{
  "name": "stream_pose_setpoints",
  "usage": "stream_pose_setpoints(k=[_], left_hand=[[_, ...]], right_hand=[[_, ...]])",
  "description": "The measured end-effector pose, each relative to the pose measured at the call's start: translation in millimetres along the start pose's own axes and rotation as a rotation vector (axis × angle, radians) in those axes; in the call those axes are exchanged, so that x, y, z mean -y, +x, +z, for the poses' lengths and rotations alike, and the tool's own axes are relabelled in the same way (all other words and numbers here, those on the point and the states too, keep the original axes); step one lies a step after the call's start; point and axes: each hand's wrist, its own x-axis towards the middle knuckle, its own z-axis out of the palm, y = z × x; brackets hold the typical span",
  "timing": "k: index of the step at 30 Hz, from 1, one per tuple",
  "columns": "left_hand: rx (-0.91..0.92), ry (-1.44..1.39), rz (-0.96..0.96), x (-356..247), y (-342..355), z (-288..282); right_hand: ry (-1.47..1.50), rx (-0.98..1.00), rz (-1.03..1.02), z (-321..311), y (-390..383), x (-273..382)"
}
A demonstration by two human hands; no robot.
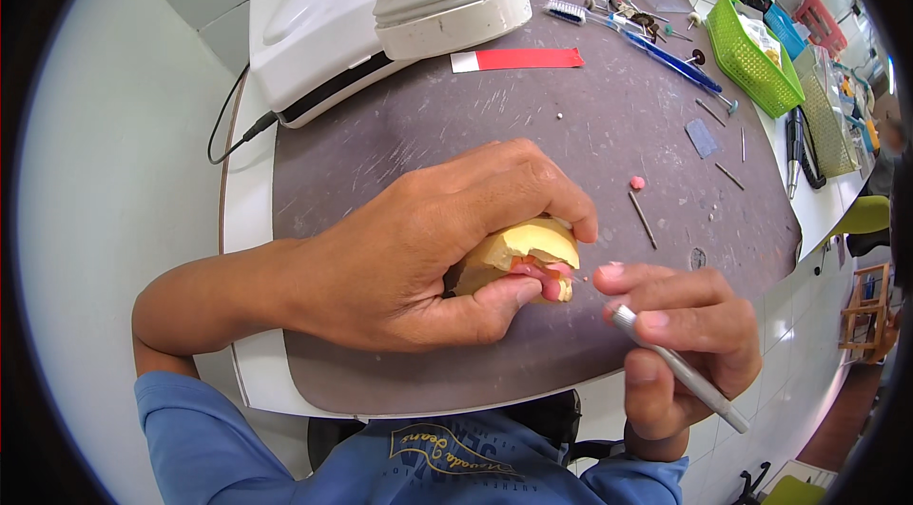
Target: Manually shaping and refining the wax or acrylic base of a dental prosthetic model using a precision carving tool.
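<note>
My left hand [409, 243] is closed round a yellow plaster dental cast [525, 241], its fingers over the top and its thumb along the near side. A pink denture piece [550, 279] with pale teeth sits against the cast, beside the thumb tip. To the right, my right hand [699, 320] grips a slim silver metal hand tool [687, 375] with a knurled end. This tool slants down to the right, and its knurled end points toward the cast with a gap between them. Whether a working tip extends from it I cannot tell.
A white machine with a ribbed hose [456, 20] stands at the far left of the brown mat [380, 381]. Ahead lie a red strip [531, 58], a toothbrush [568, 10] and several burs. A pink ball [637, 183] and metal rod [643, 220] lie nearby; a green basket [756, 58] stands far right.
</note>
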Motion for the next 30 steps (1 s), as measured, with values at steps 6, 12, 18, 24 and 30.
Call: stream_pose_setpoints(k=[6, 12, 18, 24, 30], left_hand=[[0.022, -0.017, -0.038, -6, -1, -4], [-0.015, 0.036, -0.037, -7, -2, -5], [-0.066, 0.114, -0.037, -1, -3, -11], [-0.164, 0.033, -0.230, -6, -9, -13], [-0.325, -0.104, -0.408, -15, -7, -11]], right_hand=[[-0.253, -0.180, 0.075, -22, -4, 9], [-0.748, -0.019, 0.184, -39, 6, 4], [-0.870, 0.062, 0.183, -40, 11, 2], [-0.798, 0.074, 0.180, -45, 7, 2], [-0.671, 0.076, 0.246, -57, 18, 4]])
